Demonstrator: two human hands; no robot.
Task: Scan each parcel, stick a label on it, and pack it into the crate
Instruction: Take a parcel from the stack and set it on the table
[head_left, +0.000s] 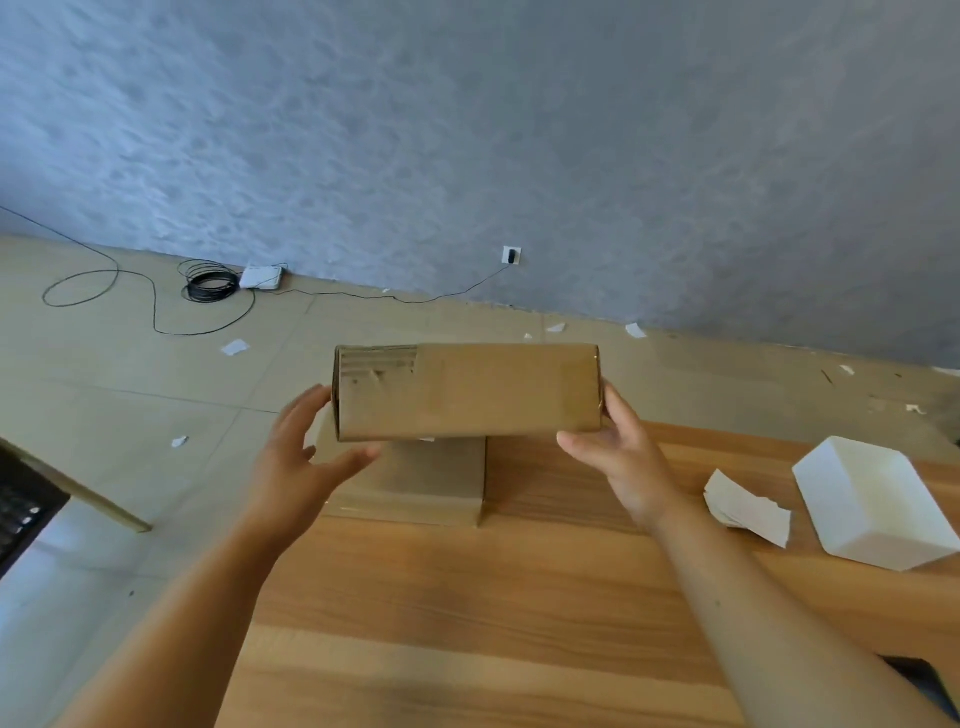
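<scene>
Grey textured wall, beige tile floor, wooden table (467, 597) in the foreground. The parcel (467, 389) is in the air over the table's far edge, long side level, directly above a second box (431, 478) that lies flat on the table.

Grip: left hand (306, 441) wraps the left end, fingers on the end face and thumb reaching under the bottom edge. Right hand (618, 452) clasps the right end, fingers behind the corner, thumb low on the front. Both are holding it, end to end.

Handling, my read:
- plain corrugated card, so stiff on edges and corners, softer mid-panel
- looks light; it's carried by fingertips with no sag
- dry matte surface, not slippery
- torn patch (379, 361) upper left shows bare fluting, a poor spot for a label
- best hold is what's on it now: both short ends, thumbs underneath
- contents unknown, so can't say whether it's fragile

Counts:
- cardboard boxes: 2 (one held, one on the table)
- label stack (748, 512): 1, on the table to the right
- white tray (872, 504): 1, just beside the labels
- cable coil (210, 283): 1, next to 1 white device (261, 278) by the wall
- wall socket (511, 254): 1
- paper scraps (235, 347): several across the floor

No scanner visible. Dark grid thing (21, 509) at the left edge may be the crate, can't tell.
</scene>
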